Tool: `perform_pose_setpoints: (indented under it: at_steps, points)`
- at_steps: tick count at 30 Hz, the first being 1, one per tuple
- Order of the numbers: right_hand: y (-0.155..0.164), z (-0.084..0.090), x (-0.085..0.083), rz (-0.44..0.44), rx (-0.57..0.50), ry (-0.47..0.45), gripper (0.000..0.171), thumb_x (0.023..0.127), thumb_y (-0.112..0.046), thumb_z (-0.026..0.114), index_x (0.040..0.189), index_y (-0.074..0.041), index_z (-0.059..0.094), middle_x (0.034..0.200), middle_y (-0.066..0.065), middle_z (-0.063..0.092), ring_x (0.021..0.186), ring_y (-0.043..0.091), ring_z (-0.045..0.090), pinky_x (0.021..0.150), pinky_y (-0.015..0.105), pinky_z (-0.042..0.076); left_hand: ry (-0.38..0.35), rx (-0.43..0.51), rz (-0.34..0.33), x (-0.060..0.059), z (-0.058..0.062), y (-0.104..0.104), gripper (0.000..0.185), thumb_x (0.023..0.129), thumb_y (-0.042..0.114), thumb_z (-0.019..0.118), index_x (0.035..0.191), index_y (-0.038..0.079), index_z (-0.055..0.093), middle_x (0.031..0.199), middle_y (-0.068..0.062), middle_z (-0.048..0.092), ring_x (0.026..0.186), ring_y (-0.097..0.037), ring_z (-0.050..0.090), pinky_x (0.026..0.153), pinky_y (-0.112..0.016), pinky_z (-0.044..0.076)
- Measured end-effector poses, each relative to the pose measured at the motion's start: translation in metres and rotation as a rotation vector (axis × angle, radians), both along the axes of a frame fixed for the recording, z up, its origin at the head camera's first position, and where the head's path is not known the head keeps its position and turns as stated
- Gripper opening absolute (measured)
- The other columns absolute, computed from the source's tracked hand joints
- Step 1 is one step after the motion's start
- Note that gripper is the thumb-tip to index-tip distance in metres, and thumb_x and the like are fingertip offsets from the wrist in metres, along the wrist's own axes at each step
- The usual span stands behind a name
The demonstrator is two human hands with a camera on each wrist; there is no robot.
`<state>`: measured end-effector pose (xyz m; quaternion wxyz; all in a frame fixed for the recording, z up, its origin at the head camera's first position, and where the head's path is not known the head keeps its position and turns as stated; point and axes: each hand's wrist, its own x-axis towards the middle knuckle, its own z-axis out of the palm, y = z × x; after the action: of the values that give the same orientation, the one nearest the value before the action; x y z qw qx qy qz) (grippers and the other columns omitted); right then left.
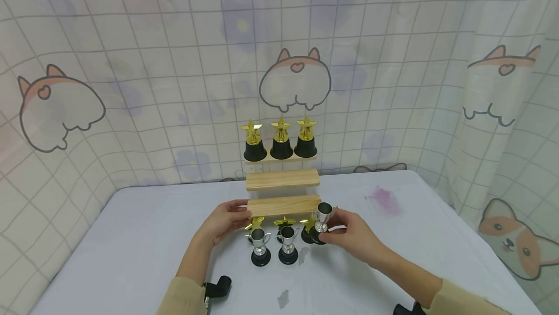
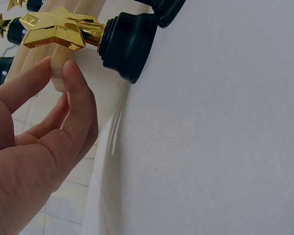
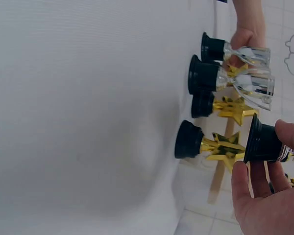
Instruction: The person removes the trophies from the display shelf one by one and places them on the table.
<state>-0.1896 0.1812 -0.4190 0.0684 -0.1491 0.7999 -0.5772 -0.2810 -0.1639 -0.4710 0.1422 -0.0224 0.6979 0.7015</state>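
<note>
My left hand (image 1: 224, 221) pinches the left end of the lowest wooden shelf board (image 1: 284, 206) between thumb and fingers; the left wrist view shows the board's end (image 2: 58, 76) in that pinch. A silver trophy cup (image 1: 323, 212) with a black base is in my right hand (image 1: 353, 237), raised at the shelf's right end. In the right wrist view, fingers and thumb grip its black base (image 3: 262, 142). Two more silver cups, a left one (image 1: 259, 244) and a middle one (image 1: 287, 246), stand on the table before the shelf. Behind them are three gold star trophies (image 1: 285, 222), partly hidden.
Three gold star trophies (image 1: 281, 135) line the top board of the stepped shelf. Its middle board (image 1: 283, 179) bears nothing. The white-covered table (image 1: 153, 237) ends at a grid-patterned curtain (image 1: 174, 87) behind and at the sides. A pink stain (image 1: 384, 201) marks the cloth at right.
</note>
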Motion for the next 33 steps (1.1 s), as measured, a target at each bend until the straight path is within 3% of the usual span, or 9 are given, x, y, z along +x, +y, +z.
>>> perform_pose_setpoints:
  at_steps: [17,33]
  points:
    - [-0.004,-0.036,0.003,0.026,0.033,0.02,0.027,0.083,-0.004,0.082,0.103,0.003,0.064,0.101,0.009,0.07,0.1,0.029,0.067,0.085,0.025,0.059,0.001,0.008,-0.006,0.0,0.001,0.0,0.054,0.094,0.0,0.071,0.143,-0.008,0.05,0.119,-0.023,0.062,0.096,-0.023,0.069,0.088,-0.034,0.061]
    - [-0.01,-0.053,-0.003,-0.003,0.137,0.039,0.025,0.079,-0.007,0.085,0.097,-0.003,0.067,0.092,0.003,0.071,0.093,0.023,0.067,0.082,0.025,0.058,0.003,-0.005,-0.019,0.002,0.004,0.0,0.054,0.095,0.0,0.07,0.144,-0.009,0.048,0.122,-0.023,0.061,0.096,-0.022,0.069,0.091,-0.036,0.06]
